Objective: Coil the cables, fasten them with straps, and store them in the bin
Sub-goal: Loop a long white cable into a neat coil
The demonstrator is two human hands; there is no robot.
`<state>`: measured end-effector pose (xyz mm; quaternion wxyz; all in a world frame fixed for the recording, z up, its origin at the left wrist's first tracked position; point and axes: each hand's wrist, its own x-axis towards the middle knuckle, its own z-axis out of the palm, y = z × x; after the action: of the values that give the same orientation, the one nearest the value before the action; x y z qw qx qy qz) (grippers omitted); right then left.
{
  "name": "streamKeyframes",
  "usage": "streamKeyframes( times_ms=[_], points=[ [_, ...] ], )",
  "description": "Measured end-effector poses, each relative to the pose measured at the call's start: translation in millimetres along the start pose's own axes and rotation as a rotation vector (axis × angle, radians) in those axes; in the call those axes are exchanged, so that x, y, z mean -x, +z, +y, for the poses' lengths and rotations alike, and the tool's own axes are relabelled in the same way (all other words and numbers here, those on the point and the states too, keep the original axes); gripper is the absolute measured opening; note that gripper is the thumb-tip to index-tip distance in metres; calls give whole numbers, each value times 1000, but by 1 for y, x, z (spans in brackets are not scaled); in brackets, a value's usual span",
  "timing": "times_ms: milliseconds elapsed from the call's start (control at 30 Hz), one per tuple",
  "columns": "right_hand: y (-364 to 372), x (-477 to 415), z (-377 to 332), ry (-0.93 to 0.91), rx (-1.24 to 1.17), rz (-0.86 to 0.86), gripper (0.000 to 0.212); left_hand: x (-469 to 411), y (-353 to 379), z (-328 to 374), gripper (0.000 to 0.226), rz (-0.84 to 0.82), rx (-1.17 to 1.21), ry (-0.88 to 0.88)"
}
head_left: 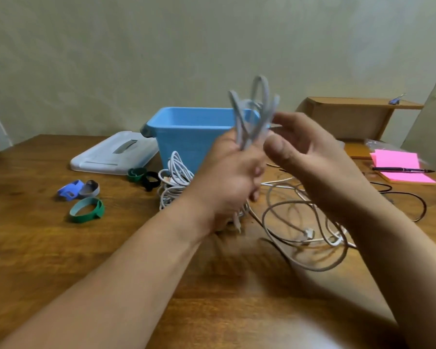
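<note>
**A:** The left hand (pixel 232 177) is closed tight round the lower end of a pale grey cable folded into long loops (pixel 258 109). It holds them upright above the middle of the wooden table (pixel 61 248), in front of the blue plastic bin (pixel 186 132).

**B:** And the right hand (pixel 310 157)?

**A:** Just beside the loops, fingers reaching toward them. Blur hides whether it pinches a strand, so I cannot tell.

**B:** So this is the coiling step?

**A:** I judge it the end of it: the loops look gathered, but no strap is on them.

**B:** What does the next move need?

**A:** A strap. A green hook-and-loop strap ring (pixel 87 210) lies toward the table's left edge, well apart from both hands. The left hand would have to grip the bundle alone while the right fetches the strap and winds it round the middle.

**B:** And the rest?

**A:** A loosely wound white cable (pixel 174 177) lies against the bin's front wall, and a tangle of loose white and dark cables (pixel 300 217) spreads toward the right edge. Most of the task lies ahead.
</note>
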<state>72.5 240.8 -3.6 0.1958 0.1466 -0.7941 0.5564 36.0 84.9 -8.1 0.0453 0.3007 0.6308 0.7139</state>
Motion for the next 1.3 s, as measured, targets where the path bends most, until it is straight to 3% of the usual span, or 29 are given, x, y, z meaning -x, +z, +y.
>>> streamKeyframes(
  times_ms=[67, 167, 233, 367, 467, 633, 800, 1000, 1133, 1200, 1300],
  points=[
    [7, -1, -2, 42, -192, -24, 71, 3, 6, -3, 28, -163, -249, 21],
    [12, -2, -4, 67, -316, 80, 33, 2, 11, -5, 30, -238, -436, 2],
    [11, -1, -1, 88, -452, 96, 20, 2, 13, -5, 29, -248, -373, -54],
    [6, -6, 1, 162, -675, 136, 9, 0, 11, -4, 21, -310, 7, -175],
    [2, -7, 3, 153, -763, 135, 6, -1, 8, -6, 25, -383, 133, -239],
    [2, -7, 4, 25, -545, 208, 28, 4, 16, -9, 41, -360, -70, -320],
    [9, -10, -8, 84, -615, 293, 33, 10, 27, -9, 44, -135, -651, 40],
    [17, -24, -36, 260, -574, 182, 24, 23, 4, 15, 32, -103, -557, 85],
    [62, -42, -50, 266, -563, 139, 22, 36, -33, 19, 38, 32, -650, 115],
    [91, -52, -55, 222, -465, 54, 34, 43, -66, 18, 36, 140, -681, 106],
    [134, -58, -56, 166, -129, -39, 84, 49, -142, 15, 41, 412, -577, 93]
  ],
)
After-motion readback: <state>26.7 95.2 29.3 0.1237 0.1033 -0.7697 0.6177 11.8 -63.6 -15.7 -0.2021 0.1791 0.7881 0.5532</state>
